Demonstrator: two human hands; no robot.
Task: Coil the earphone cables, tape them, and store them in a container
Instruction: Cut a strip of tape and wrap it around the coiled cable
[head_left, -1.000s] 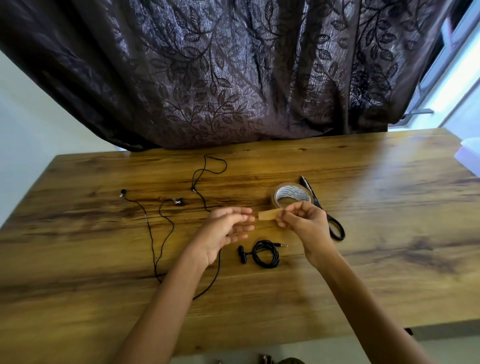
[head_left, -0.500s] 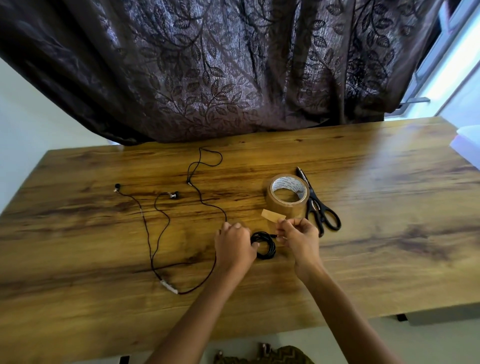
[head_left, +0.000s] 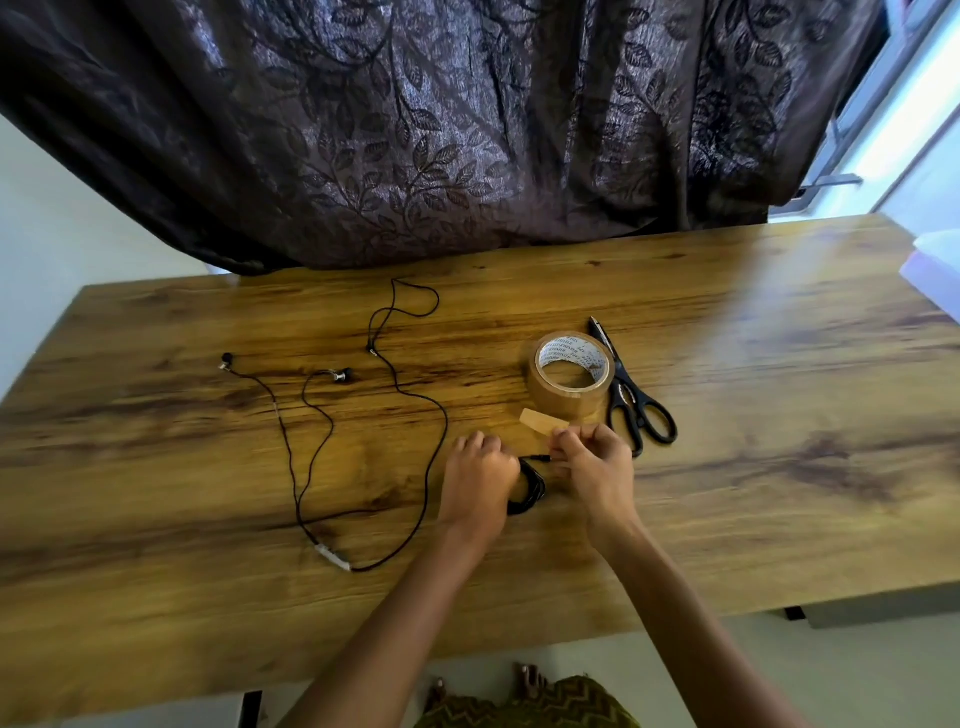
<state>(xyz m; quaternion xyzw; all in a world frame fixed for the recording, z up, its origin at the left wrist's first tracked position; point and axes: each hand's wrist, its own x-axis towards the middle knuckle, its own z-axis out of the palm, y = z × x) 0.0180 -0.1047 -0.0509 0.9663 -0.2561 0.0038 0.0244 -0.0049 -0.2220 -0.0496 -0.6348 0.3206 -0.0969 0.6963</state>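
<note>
Fingers (head_left: 571, 439) of right hand (head_left: 592, 467) pinch one end of a short tape strip (head_left: 537, 420); its free end sticks up toward the roll. Left hand (head_left: 478, 478) is curled over the coiled earphone (head_left: 530, 488), pinning it just below centre frame.

- Tabletop (head_left: 753, 441): wood, carries everything.
- Loose earphone (head_left: 332, 554): sprawled uncoiled, left of centre.
- Scissors (head_left: 636, 410): right of centre, against the tape roll (head_left: 569, 374).
- Plug (head_left: 537, 458): pokes out of the coil between the hands.
- Pale object (head_left: 935, 260), right edge: could be the container, cannot tell.

Step, as I read it: bind the coil.
- Keep the loops pressed flat so none spring out.
- Lay the strip's sticky face across the bundle and wrap it through the centre onto itself.
- Tuck the plug in first.
- Risk: the strip folding onto itself or grabbing fingers.
</note>
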